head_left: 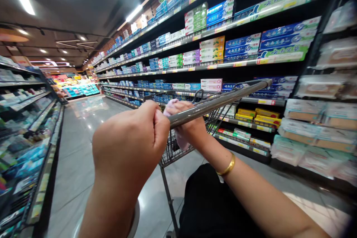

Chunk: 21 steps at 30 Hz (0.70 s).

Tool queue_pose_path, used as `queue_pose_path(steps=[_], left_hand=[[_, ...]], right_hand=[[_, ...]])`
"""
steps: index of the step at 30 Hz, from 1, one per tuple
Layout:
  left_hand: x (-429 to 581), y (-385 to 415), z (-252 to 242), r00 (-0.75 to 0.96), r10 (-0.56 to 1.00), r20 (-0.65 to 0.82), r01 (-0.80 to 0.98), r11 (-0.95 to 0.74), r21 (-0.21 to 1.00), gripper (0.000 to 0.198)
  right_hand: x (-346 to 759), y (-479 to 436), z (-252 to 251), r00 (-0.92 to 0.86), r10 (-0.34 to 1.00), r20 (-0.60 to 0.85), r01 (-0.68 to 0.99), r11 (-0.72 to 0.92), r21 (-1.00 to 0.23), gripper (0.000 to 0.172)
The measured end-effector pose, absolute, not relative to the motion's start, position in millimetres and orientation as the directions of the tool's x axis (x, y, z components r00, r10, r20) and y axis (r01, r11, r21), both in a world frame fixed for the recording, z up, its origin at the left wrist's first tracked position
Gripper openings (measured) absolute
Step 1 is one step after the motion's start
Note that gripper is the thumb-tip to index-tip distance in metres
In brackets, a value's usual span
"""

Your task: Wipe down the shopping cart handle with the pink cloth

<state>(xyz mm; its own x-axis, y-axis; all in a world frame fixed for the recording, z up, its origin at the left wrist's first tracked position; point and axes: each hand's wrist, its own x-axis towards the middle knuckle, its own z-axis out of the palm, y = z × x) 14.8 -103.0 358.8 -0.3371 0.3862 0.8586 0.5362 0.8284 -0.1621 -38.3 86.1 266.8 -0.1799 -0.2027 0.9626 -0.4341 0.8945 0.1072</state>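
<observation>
Left aisle: dark shelf rack (pixel 46 178) packed with small goods.
Left hand (pixel 128 137): fingers wrapped firmly around the near end of the round, glossy grey cart handle (pixel 220 102).
Soft, pale pink cloth (pixel 182 143): bunched in the right hand (pixel 195 128), beside the left.
Right fingers: closed on the cloth, at the handle's far side.
Wrist: shiny gold bangle (pixel 228 165).
Right aisle: long black shelves (pixel 212 67) of blue, green and yellow cardboard boxes (pixel 242 44).

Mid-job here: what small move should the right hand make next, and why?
Probably slide the cloth along the handle toward its right end: the right hand holds the cloth close against it, the left hand grips it further left, and the stretch to the right is bare of hands.
</observation>
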Motion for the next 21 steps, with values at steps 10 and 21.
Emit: queue_pose_path(steps=[10, 21], left_hand=[[16.2, -105.4, 358.5, -0.330, 0.381, 0.864, 0.527, 0.834, -0.167, 0.035], [18.8, -103.8, 357.8, -0.340, 0.338, 0.878, 0.502, 0.854, -0.135, 0.039]], right_hand=[[-30.2, 103.6, 260.4, -0.202, -0.072, 0.977, -0.463, 0.886, -0.030, 0.029], [-37.9, 152.2, 259.5, -0.028, 0.240, 0.970, -0.412, 0.882, -0.230, 0.025]])
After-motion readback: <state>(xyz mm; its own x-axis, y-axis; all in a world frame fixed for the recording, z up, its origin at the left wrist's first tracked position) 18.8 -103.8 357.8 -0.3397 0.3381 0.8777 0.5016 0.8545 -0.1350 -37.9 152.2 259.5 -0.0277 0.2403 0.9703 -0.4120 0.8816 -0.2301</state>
